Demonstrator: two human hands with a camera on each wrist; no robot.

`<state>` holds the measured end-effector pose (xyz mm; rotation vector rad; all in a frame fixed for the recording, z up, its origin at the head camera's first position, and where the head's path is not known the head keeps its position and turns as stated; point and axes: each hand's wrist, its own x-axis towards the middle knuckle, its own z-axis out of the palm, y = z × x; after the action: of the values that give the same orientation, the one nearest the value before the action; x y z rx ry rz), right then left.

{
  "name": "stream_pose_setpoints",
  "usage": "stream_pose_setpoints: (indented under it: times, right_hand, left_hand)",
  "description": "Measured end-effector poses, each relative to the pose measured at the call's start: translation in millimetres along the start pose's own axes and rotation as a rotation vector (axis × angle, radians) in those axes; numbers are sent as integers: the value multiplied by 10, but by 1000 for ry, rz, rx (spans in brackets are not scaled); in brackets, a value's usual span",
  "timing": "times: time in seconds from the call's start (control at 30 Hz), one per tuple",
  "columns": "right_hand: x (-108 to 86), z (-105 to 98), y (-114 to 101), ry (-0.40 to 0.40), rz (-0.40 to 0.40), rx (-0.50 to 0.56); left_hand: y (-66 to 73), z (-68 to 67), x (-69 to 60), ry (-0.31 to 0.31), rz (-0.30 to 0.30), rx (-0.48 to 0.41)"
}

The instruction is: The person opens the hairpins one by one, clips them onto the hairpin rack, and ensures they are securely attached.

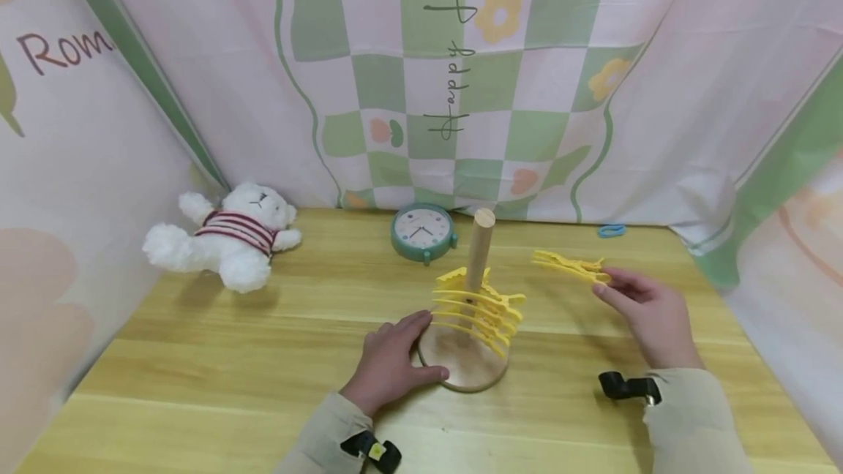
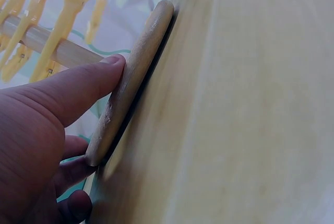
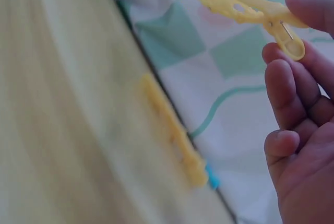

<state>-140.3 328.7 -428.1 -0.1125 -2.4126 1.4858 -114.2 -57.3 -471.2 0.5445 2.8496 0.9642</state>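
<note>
A wooden stand point(image 1: 483, 247) with an upright post and round base carries several yellow clothespins point(image 1: 477, 313), clipped onto the post one above another. My left hand point(image 1: 394, 363) holds the base's left edge, with the thumb point(image 2: 99, 72) against the rim in the left wrist view. To the right of the stand, my right hand point(image 1: 655, 309) pinches a yellow clothespin point(image 3: 255, 15) by its handle end between thumb and fingers, its prongs pointing left and spread apart. Another yellow clothespin point(image 3: 175, 135) lies on the table behind it, blurred in the right wrist view.
A teal round clock point(image 1: 422, 232) lies behind the post. At the back left is a white plush bear point(image 1: 237, 236) in a striped shirt. A small blue clip point(image 1: 612, 230) lies near the table's back right edge. Patterned curtains point(image 1: 435, 79) hang behind the table.
</note>
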Motion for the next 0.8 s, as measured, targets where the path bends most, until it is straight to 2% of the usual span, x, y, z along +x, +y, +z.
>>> stream_pose_setpoints:
  times: [0.07, 0.3, 0.63, 0.8]
  right_hand:
    - [-25, 17, -97, -3, -18, 32]
    - [-121, 63, -388, -33, -81, 242]
    - [-216, 115, -667, -64, -196, 264]
    - [-276, 121, -749, -84, -243, 313]
  left_hand:
    - [3, -1, -2, 1, 0, 1]
    - [14, -15, -7, 2, 4, 14]
    - [42, -40, -27, 14, 18, 18]
    - [39, -37, -24, 12, 14, 15]
